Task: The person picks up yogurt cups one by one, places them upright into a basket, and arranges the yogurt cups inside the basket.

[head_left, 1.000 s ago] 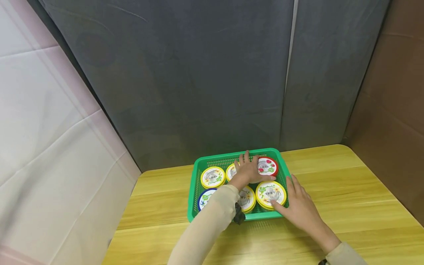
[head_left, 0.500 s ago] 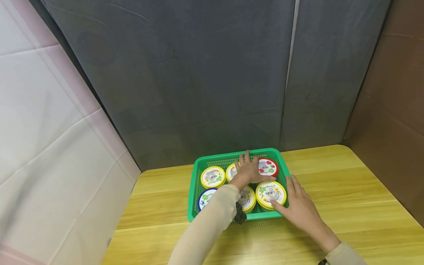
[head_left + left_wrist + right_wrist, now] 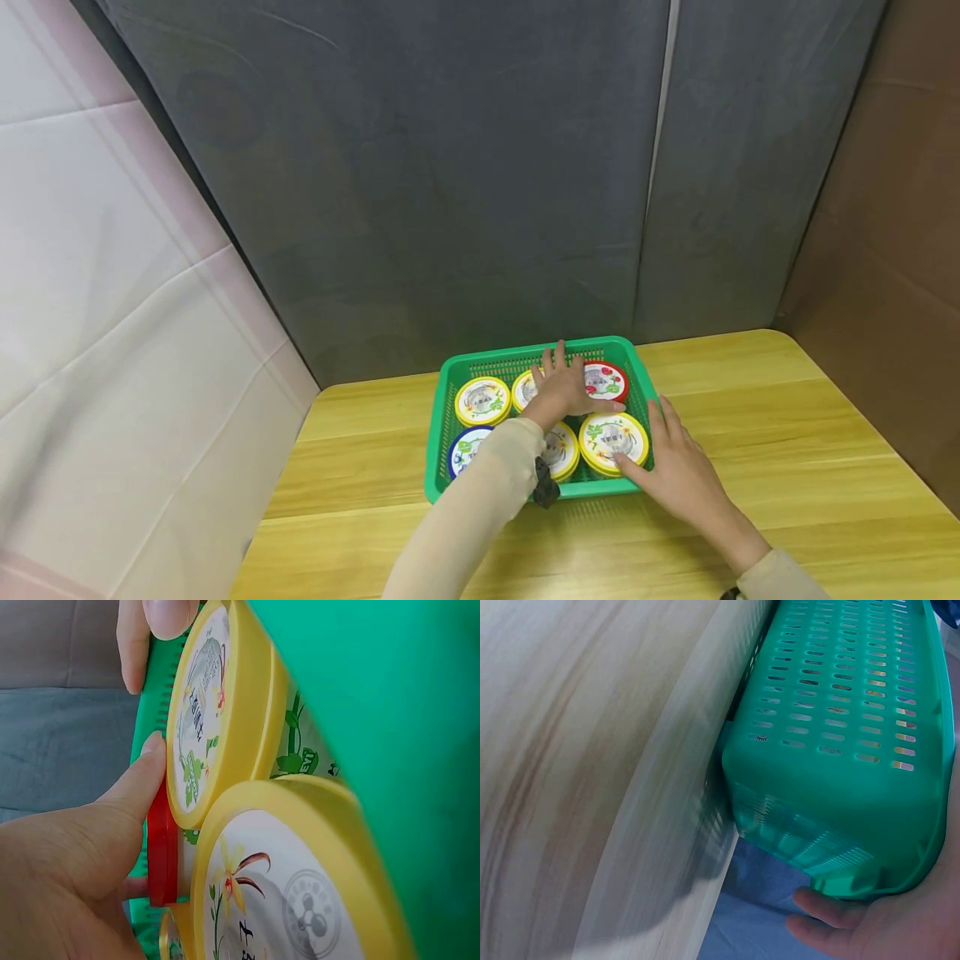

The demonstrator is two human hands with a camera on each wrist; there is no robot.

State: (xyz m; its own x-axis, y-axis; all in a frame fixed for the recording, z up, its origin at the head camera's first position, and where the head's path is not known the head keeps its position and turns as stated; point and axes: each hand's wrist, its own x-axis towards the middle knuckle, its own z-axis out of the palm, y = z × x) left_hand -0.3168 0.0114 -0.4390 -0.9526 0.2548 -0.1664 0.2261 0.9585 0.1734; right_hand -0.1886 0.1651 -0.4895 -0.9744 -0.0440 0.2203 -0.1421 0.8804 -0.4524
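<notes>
The left hand (image 3: 558,393) reaches over a green plastic basket (image 3: 432,433), fingers straight and spread. Its thumb runs along the near edge of a red-lidded round tub (image 3: 606,380) at the basket's back right; the forefinger lies by the left side. In the left wrist view, the thumb (image 3: 133,780) meets the red lid (image 3: 163,855) and another finger shows below. At the front right corner, the right hand (image 3: 678,467) rests against the basket, its straight fingers (image 3: 832,907) along the outer side. The right thumb overlaps the yellow-lidded tub (image 3: 613,442) there.
Several other tubs fill the basket: a yellow-lidded one (image 3: 482,401) at the back left, a blue-lidded one (image 3: 467,448) in front of it, others partly behind the left arm. The basket stands on a wooden table (image 3: 360,458), close to a dark wall panel (image 3: 450,208).
The red-lidded tub has sunk or tipped slightly toward the person beside the left thumb. Both hands and the basket have stayed almost still.
</notes>
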